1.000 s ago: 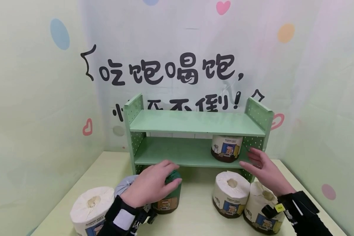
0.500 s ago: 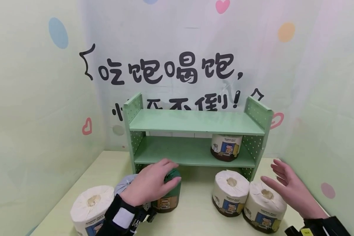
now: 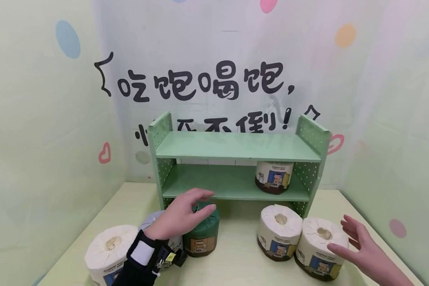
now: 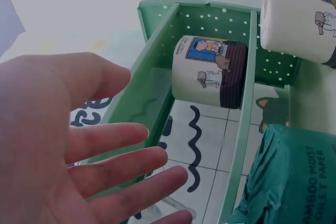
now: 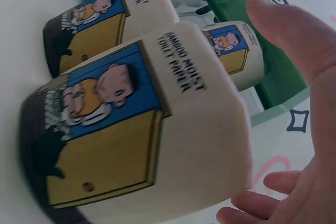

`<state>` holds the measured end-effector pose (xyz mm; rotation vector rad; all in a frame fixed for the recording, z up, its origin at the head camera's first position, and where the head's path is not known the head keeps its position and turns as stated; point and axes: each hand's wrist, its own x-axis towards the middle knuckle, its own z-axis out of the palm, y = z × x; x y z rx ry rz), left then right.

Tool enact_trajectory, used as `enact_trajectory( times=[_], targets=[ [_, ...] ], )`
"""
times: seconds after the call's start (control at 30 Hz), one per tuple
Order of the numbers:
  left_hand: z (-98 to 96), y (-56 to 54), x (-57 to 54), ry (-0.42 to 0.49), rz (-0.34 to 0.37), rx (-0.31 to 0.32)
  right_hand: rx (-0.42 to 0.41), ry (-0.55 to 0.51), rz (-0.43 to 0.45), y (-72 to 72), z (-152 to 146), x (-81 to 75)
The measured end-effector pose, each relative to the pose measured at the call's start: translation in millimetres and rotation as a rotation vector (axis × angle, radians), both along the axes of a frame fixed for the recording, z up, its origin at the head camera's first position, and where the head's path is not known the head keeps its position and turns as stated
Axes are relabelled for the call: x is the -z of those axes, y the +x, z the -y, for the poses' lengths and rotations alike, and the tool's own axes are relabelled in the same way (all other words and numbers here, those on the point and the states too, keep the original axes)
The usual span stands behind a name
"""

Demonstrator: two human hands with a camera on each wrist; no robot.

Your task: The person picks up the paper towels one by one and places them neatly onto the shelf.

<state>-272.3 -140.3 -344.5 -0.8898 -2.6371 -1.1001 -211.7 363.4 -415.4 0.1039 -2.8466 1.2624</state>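
Observation:
My left hand [image 3: 184,212] hovers beside and above the green-wrapped toilet roll [image 3: 201,238]. In the left wrist view its fingers [image 4: 121,163] are spread, with nothing between them. At the right, my right hand [image 3: 366,248] is next to the outer white-wrapped toilet roll [image 3: 321,254]. Thumb and fingers stand apart around that roll's near right side in the head view; whether they touch it I cannot tell. Another white roll [image 3: 280,234] stands just left of it. A further white roll [image 3: 274,178] sits on the middle shelf of the green rack [image 3: 236,145], at its right end.
To the left on the table [image 3: 236,266] stand a white roll [image 3: 111,248] and a lilac-wrapped roll [image 3: 151,218], partly hidden by my left hand and wrist. Printed cloth walls [image 3: 386,159] enclose the table at the back and both sides.
My right hand has moved away from the shelf, rightward and down to the outer white roll. The left hand has shifted slightly up and left, uncovering more of the green roll.

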Motion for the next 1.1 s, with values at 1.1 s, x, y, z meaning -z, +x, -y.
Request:
enact_trajectory(
  times=[1.1],
  targets=[
    [4.3,-2.5,2.9,-0.032,0.023,-0.023,0.009,-0.068,0.17,-1.9,3,51.1]
  ],
)
